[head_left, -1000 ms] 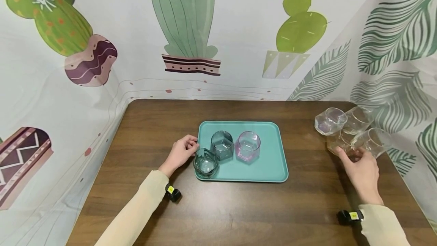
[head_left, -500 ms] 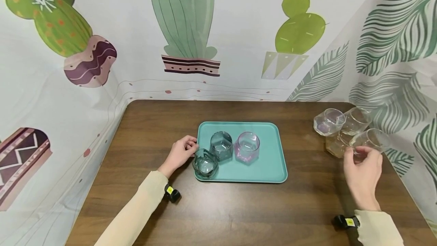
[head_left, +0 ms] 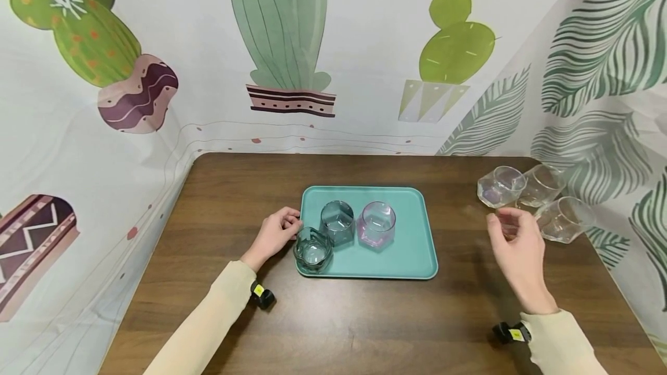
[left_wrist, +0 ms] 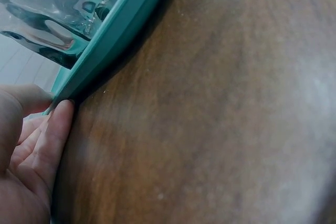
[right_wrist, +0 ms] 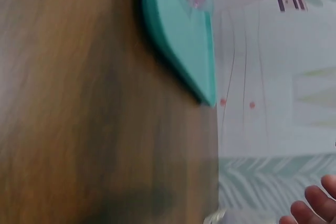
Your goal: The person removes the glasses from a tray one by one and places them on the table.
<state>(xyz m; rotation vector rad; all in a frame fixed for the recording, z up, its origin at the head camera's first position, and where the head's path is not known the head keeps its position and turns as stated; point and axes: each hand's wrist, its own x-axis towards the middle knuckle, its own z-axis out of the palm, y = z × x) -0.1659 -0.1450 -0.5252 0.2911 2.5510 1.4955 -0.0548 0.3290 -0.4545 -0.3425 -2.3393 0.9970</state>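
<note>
While a printed cloth [head_left: 375, 45] bounds us behind the teal tray [head_left: 411, 236] and off to both its sides, we see the brown counter [head_left: 359, 328] running bare in front of it. Past the tray's right rim lies another open stretch, wide enough, we judge, for a glass to cross without brushing anything.

Our left hand [head_left: 278, 231] pinches the tray's left rim between thumb and fingers, probably to stop it sliding. Our right hand [head_left: 518, 247], well right of the tray, has its fingers and thumb curved; we cannot tell whether it grasps a glass, as the hand hides that spot.

On the tray, one dark glass [head_left: 314, 250] fills the front left corner, a second dark glass [head_left: 337, 227] stands just behind, and a pink glass [head_left: 376, 230] stands to its right, apparently grouped leftward so the right part remains free. Right of the tray, a purple-tinted glass [head_left: 492, 190], a far clear glass [head_left: 539, 187] and a near clear glass [head_left: 563, 224] cluster tightly, leaving fingers little room.
</note>
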